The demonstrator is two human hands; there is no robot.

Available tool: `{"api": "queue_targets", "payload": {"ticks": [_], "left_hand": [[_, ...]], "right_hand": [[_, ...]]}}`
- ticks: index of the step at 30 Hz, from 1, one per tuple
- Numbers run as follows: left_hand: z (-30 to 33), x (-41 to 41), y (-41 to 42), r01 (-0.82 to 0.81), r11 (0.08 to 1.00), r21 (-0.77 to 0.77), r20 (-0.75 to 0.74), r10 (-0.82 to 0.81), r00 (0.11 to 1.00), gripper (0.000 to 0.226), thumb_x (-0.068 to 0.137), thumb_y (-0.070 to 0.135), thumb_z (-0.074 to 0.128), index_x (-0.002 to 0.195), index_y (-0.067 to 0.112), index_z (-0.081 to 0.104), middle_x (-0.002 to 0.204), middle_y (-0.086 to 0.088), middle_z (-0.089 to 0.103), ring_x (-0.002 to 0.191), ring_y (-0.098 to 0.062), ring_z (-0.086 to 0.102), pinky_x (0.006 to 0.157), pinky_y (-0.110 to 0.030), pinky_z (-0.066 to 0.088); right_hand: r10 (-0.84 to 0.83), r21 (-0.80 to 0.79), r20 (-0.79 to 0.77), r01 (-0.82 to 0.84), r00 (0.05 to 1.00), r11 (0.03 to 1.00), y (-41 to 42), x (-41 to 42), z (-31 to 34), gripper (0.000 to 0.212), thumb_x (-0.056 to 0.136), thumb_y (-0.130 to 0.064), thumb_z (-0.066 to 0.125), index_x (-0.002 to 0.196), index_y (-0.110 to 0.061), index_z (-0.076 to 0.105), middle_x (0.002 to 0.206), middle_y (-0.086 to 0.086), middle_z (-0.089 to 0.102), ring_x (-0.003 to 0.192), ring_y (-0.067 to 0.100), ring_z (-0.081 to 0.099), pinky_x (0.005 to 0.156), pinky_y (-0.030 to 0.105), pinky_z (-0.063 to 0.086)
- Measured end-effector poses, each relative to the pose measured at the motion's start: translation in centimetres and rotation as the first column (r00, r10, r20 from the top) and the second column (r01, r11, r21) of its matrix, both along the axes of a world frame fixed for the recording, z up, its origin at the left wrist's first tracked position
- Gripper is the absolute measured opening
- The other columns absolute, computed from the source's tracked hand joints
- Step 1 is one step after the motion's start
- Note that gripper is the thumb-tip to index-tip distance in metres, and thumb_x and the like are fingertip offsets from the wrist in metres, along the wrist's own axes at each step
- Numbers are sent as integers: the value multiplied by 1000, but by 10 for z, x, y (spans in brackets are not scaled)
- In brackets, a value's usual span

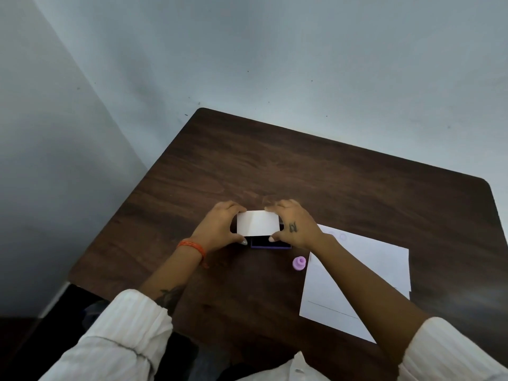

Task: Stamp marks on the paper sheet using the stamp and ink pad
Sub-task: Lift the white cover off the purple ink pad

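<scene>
A purple ink pad (270, 242) sits near the middle of the dark wooden table (357, 182). Its white lid (257, 223) is raised and tilted over the pad. My left hand (220, 229) grips the lid's left side and my right hand (295, 225) grips its right side. Only the front strip of the dark pad shows under the lid. A small lilac stamp (299, 263) stands upright on the table just in front of the pad, untouched. The white paper sheet (365, 273) lies to the right, partly under my right forearm, with faint round marks near its far corner.
A pale wall rises behind the table and at the left. The table's left edge runs close to my left elbow. White sleeves cover both my upper forearms, and an orange band is on my left wrist.
</scene>
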State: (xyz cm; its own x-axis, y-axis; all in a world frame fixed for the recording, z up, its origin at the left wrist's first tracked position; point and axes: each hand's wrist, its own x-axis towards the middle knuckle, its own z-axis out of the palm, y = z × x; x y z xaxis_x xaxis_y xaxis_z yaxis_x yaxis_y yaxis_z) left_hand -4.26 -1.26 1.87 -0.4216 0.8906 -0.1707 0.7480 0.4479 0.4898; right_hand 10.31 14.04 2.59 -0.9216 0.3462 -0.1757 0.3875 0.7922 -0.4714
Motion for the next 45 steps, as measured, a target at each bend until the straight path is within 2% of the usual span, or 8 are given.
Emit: {"api": "queue_targets", "payload": {"ticks": [11, 21, 26, 30, 35, 38, 42, 45], "left_hand": [[-14, -21, -62, -166, 986, -19, -5, 166, 986, 81, 58, 38, 83, 127, 19, 46, 133, -4, 48, 123, -21, 38, 101, -33, 34], [-33, -23, -73, -189, 981, -55, 39, 191, 981, 80, 56, 42, 83, 125, 21, 49, 133, -2, 44, 124, -20, 34, 104, -34, 32], [-31, -22, -70, -172, 982, -81, 40, 176, 984, 87, 56, 46, 82, 130, 23, 42, 139, -3, 39, 129, -22, 28, 107, -38, 30], [-19, -9, -57, -171, 985, 36, 12, 171, 985, 86, 60, 46, 79, 134, 25, 39, 143, -4, 38, 133, -22, 27, 108, -38, 28], [-2, 30, -28, -93, 962, 257, 36, 87, 996, 71, 68, 31, 78, 131, 23, 45, 138, -3, 45, 128, -19, 34, 103, -25, 23], [-1, 59, -10, -49, 958, 282, 98, 22, 995, 68, 69, 31, 77, 129, 22, 45, 133, -3, 49, 123, -18, 40, 100, -23, 28], [-13, 91, 3, -40, 977, 208, 197, -2, 980, 68, 70, 27, 76, 129, 24, 44, 132, -2, 50, 117, -15, 47, 97, -28, 44], [-24, 109, 8, -49, 984, 172, 256, 3, 967, 66, 71, 22, 76, 129, 23, 45, 129, -1, 51, 106, -8, 49, 78, -12, 43]], "right_hand": [[202, 67, 22, -203, 979, 977, -42, -46, -6, 77, 69, -31, 76, 134, -12, 40, 137, 9, 50, 123, 25, 37, 101, 37, 34], [152, 26, 37, -153, 988, 988, -49, -46, -33, 75, 66, -36, 77, 132, -21, 44, 137, -1, 52, 127, 21, 32, 102, 39, 28], [154, -28, 45, -153, 987, 988, -47, -42, -32, 78, 68, -33, 76, 136, -23, 38, 144, 0, 44, 133, 22, 29, 108, 41, 27], [-69, -217, -118, 43, 991, 975, -34, -27, -19, 72, 71, -29, 75, 134, -27, 41, 146, 0, 42, 134, 24, 31, 111, 42, 25], [-435, -389, -247, 323, 866, 863, -6, 15, 1, 50, 70, -29, 77, 117, -27, 59, 126, 3, 62, 114, 18, 56, 97, 33, 44], [-496, -424, -244, 369, 833, 827, -3, 45, 4, 46, 72, -28, 76, 115, -23, 62, 122, 5, 64, 107, 17, 59, 88, 28, 47], [-517, -425, -231, 393, 824, 816, -16, 77, -5, 46, 72, -29, 76, 114, -20, 62, 118, 7, 66, 99, 11, 58, 79, 17, 45], [-502, -349, -210, 416, 839, 840, -29, 91, -17, 42, 71, -30, 76, 109, -18, 65, 112, 6, 68, 94, 11, 58, 70, 10, 39]]}}
